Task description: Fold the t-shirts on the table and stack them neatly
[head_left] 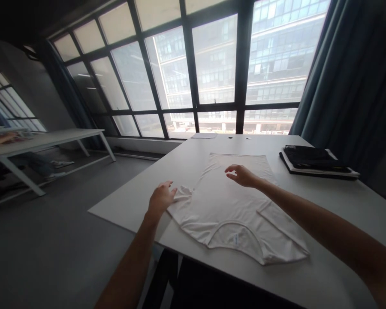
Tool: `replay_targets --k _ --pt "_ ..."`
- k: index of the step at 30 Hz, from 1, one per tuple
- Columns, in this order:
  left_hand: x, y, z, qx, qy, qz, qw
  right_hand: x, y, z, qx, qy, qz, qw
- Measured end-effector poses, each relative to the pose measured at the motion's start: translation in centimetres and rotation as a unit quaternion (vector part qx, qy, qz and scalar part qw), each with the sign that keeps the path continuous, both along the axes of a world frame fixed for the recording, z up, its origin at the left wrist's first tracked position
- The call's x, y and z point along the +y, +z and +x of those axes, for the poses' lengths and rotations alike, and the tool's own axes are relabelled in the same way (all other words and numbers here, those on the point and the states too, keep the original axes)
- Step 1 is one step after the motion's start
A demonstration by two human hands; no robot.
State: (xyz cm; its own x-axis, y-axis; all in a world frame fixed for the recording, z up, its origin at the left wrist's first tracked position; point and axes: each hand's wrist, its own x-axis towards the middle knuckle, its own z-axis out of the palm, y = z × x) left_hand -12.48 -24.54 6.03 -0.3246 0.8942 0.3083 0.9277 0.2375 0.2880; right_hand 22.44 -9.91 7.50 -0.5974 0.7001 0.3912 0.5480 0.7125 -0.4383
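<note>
A white T-shirt (225,201) lies spread out on the white table (131,210), its neckline towards me and a small label (236,239) inside the collar. Its left sleeve (183,195) is crumpled, while the right one lies flatter. Beside that crumpled sleeve is my left hand (162,197), thumb and fingers apart; whether it touches the cloth I cannot tell. My right hand (241,176) hovers over the body of the shirt, fingers loosely curved and apart, holding nothing.
A stack of folded dark and white clothes (318,163) sits at the table's right side. Some white sheets (204,135) lie at the far edge. Large windows (212,64) and a dark curtain (347,77) stand behind. Another person's arm (1,139) rests on a second table (51,139) at left.
</note>
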Motion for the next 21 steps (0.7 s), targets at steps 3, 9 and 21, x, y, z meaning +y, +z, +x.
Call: replay_targets --k 3,9,21 --pt "-1.9 -1.7 -2.0 -0.002 0.085 -0.031 0.996 0.4 0.6 -5.7 -0.054 0.037 -0.017 0.998" --pt "-4.7 -3.3 -1.8 -0.060 0.132 -0.054 0.988 0.6 0.4 -15.9 -0.118 0.090 -0.050 0.988" --pt "-3.8 -3.4 -1.2 -0.060 0.190 -0.058 0.978 0.3 -0.1 -23.5 -0.213 0.129 -0.120 0.961"
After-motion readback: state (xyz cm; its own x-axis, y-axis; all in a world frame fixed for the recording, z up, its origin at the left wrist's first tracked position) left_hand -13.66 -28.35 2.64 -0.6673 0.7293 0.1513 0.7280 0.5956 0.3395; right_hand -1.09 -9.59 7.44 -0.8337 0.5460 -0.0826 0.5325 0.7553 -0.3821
